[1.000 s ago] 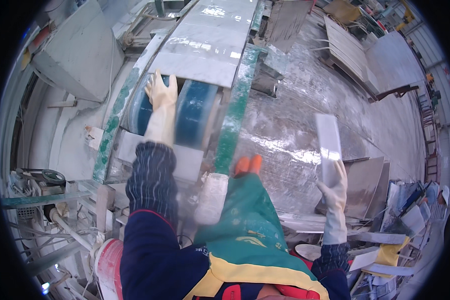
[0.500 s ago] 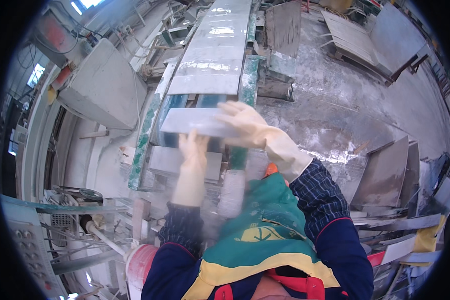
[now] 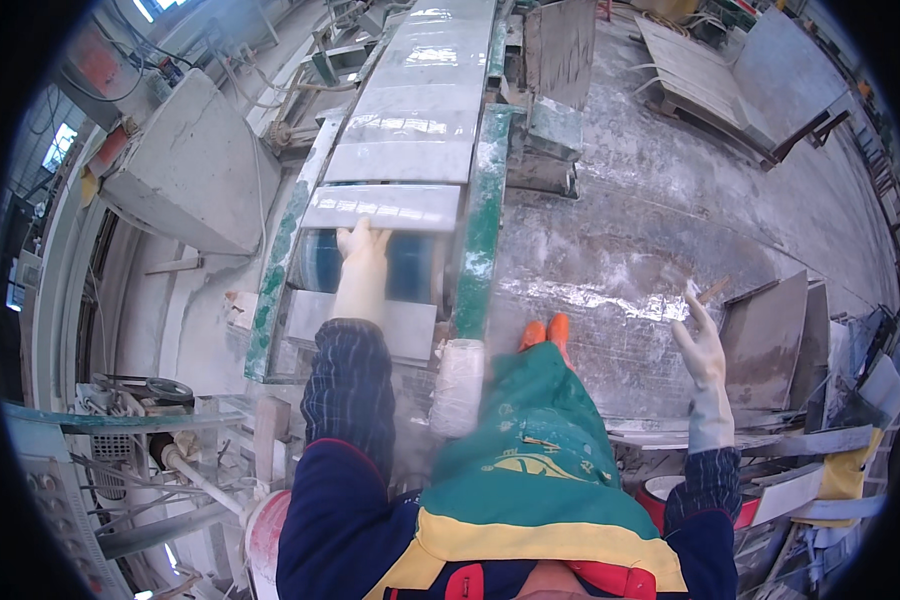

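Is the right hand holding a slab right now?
No, the right hand has its fingers spread with no slab in it, out beyond the green rail.

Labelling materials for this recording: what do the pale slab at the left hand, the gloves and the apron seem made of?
Slab: probably stone, possibly marble; pale, with glossy reflections that could be polish or water.
Gloves: likely rubber or latex; cream, smooth-looking, closely following the fingers.
Apron: perhaps coated fabric; smooth-looking green, no weave discernible.
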Available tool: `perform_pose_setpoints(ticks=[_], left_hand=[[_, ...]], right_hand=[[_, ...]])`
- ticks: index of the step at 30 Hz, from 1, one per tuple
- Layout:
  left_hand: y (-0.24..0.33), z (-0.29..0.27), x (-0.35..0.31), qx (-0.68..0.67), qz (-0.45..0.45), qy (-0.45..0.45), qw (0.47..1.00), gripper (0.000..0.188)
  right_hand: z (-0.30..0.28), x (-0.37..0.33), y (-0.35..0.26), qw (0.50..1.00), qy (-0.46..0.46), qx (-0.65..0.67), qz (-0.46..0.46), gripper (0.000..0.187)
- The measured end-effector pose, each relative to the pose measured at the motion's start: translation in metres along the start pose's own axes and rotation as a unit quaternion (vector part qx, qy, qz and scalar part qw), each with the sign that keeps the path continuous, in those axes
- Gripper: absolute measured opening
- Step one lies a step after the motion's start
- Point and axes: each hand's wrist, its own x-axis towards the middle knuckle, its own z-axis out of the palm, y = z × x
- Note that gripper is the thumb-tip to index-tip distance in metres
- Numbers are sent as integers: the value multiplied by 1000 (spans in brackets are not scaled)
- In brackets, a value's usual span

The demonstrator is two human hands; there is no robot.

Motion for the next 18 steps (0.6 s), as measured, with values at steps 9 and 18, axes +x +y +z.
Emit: perform_pose_setpoints(ticks=[9,18], left_hand=[[1,13,13,45,-24,7,999,67],[16,8,18,129,-49,-8,990,50]], right_hand=[[-32,-84,76,976,107,119,149,59],[-29,-92,96,972,124,125,153,53]])
